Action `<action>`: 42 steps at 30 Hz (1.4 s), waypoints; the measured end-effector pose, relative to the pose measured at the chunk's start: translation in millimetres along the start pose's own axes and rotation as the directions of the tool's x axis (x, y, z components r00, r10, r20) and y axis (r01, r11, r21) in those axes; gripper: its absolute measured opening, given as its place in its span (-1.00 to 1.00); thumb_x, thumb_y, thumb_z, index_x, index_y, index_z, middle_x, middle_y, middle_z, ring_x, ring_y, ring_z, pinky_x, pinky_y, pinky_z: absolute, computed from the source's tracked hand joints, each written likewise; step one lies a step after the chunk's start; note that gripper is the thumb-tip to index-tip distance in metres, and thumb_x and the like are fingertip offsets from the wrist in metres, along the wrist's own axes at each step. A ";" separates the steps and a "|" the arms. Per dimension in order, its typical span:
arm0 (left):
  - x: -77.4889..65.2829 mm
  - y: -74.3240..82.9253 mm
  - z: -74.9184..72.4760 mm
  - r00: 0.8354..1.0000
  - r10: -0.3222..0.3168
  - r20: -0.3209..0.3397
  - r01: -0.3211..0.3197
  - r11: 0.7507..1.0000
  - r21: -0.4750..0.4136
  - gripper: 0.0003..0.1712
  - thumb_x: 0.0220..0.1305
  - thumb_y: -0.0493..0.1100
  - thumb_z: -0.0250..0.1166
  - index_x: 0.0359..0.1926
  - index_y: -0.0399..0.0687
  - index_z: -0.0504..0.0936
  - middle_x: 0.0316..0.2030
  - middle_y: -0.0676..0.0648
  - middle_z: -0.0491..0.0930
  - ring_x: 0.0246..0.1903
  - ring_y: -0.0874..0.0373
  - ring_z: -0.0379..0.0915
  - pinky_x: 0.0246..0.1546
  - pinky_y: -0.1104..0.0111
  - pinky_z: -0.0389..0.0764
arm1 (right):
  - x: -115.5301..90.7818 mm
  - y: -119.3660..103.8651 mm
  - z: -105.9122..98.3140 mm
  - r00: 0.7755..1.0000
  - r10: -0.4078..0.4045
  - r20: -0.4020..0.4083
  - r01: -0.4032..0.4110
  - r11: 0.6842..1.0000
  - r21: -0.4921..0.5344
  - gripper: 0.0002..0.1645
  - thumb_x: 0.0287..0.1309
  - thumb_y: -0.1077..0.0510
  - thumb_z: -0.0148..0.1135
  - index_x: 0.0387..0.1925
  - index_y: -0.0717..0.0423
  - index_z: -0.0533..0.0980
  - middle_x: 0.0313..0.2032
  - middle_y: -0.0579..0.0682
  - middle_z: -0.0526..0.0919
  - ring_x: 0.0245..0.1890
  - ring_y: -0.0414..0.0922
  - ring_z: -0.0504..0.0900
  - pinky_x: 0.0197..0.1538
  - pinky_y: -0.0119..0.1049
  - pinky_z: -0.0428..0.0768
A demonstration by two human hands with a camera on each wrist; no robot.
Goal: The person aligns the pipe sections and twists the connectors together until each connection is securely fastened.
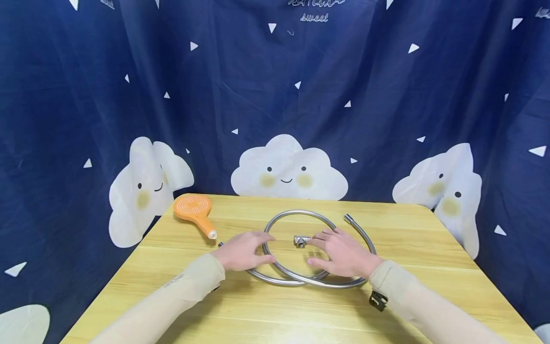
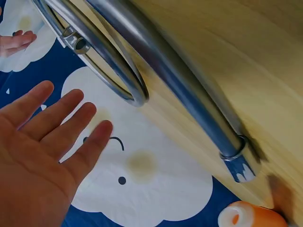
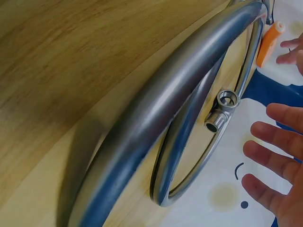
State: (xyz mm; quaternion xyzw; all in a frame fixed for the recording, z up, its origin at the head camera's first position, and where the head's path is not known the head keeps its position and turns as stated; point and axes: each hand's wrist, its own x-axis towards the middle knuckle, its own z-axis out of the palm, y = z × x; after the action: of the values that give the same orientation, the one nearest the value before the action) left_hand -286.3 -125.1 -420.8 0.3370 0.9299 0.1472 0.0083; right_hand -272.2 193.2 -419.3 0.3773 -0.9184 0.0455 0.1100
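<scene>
At twelve o'clock in our head view, we read the white word "sweet" (image 1: 314,18) on the blue curtain (image 1: 240,71); the cropped word above (image 1: 316,2) is perhaps "smile". Small print (image 1: 174,280) on the left sleeve (image 1: 172,294), towards seven o'clock, we cannot read.

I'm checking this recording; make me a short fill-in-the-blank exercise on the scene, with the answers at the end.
1. The shower head on the table is coloured ____.
2. The small metal fitting sits within a loop of the grey ____.
3. Of the person's two hands, the one nearer the shower head is the ____ one.
4. Behind the table hangs a dark ____ curtain.

Missing words: orange; hose; left; blue.
</scene>
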 end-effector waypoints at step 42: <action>-56.5 -86.2 -36.5 0.862 -0.286 -0.419 0.277 0.957 -0.085 -0.70 0.34 -0.07 0.26 0.05 0.07 0.70 -0.26 0.06 0.76 -0.27 0.15 0.69 -0.18 0.09 0.64 | 31.3 -17.6 16.7 0.998 -0.049 -0.031 0.051 0.997 0.058 -0.33 0.35 -0.31 0.13 0.26 0.02 0.53 0.19 -0.02 0.63 0.25 -0.01 0.54 0.37 0.03 0.42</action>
State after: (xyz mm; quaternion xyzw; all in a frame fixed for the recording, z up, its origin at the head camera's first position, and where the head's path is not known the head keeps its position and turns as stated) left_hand -300.7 -233.3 -414.7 0.1571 0.9464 0.2247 -0.1705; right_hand -284.2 156.6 -428.2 0.4025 -0.9052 0.0755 0.1135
